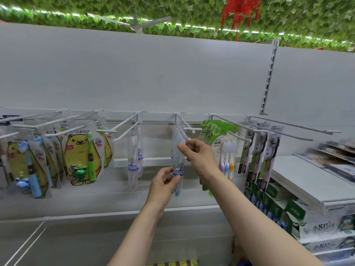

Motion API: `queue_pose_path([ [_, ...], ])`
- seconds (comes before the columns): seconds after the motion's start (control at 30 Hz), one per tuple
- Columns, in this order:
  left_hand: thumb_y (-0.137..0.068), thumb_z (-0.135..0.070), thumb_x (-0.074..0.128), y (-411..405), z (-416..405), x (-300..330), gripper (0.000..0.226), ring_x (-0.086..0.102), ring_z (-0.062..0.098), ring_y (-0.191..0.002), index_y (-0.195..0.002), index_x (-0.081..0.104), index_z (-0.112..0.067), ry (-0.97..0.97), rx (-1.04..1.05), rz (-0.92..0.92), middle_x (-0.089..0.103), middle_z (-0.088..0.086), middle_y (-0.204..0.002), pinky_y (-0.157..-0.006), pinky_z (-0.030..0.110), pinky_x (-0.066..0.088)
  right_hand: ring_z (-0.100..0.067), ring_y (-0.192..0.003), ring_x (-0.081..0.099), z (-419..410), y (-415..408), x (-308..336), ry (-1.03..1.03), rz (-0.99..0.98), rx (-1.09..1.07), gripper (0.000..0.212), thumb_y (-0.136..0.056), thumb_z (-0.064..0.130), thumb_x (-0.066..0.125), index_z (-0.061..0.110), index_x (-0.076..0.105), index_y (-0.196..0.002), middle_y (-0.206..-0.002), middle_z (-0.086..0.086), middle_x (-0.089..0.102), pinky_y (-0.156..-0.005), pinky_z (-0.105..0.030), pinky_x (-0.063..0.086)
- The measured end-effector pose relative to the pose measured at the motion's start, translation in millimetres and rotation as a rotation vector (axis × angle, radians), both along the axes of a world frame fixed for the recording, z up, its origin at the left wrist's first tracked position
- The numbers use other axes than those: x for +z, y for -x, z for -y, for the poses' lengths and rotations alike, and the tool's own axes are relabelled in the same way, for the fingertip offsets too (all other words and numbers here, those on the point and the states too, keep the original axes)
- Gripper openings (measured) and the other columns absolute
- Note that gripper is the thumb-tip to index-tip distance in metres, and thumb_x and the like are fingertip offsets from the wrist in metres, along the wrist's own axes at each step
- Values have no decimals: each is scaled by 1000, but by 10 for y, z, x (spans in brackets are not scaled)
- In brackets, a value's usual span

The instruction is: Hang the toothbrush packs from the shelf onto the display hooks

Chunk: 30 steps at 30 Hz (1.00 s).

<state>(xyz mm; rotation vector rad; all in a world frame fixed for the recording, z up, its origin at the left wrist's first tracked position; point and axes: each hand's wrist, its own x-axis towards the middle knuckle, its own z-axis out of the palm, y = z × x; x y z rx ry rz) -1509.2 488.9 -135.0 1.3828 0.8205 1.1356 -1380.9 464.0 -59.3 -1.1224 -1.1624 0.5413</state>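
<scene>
You hold the clear toothbrush pack upright at both ends so its top lines up with the hook; your right hand pinches the top just under the hook tip; your left hand pinches the bottom to steady it; both forearms reach forward and up; like packs hang on the neighbouring hook, showing the intended arrangement.
</scene>
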Motion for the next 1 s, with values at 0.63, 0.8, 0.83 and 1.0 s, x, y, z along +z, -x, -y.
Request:
queue_pose_path([
  [0.63,-85,-30,76,278,353,-303,46,64,24,-105,-124,58,-13,64,90,-460,67,7,-116,-94,36,51,-16,-107,62,624,54,-514,486,356,-204,49,-89,42,72,13,62,-127,-118,-1,67,-94,-34,52],
  [0.8,-77,-32,82,236,722,105,61,62,24,-109,-129,55,-16,-150,-49,-798,63,7,-124,-98,38,50,-23,-118,60,1155,-241,-191,575,821,-181,52,-92,44,67,12,60,-133,-130,-7,64,-101,-36,49],
  [0.83,-76,-32,83,195,813,223,62,62,24,-111,-130,54,-17,-209,-73,-872,63,8,-126,-99,40,49,-25,-119,59,1269,-321,-113,565,939,-201,51,-93,43,66,14,58,-134,-130,-8,64,-100,-39,49],
  [1.0,-82,-32,78,-162,1461,869,57,58,25,-119,-132,53,-20,-554,-75,-1091,60,5,-133,-100,41,48,-27,-123,53,1940,-814,245,484,1326,-271,49,-95,40,62,21,51,-139,-136,-7,58,-98,-41,48],
])
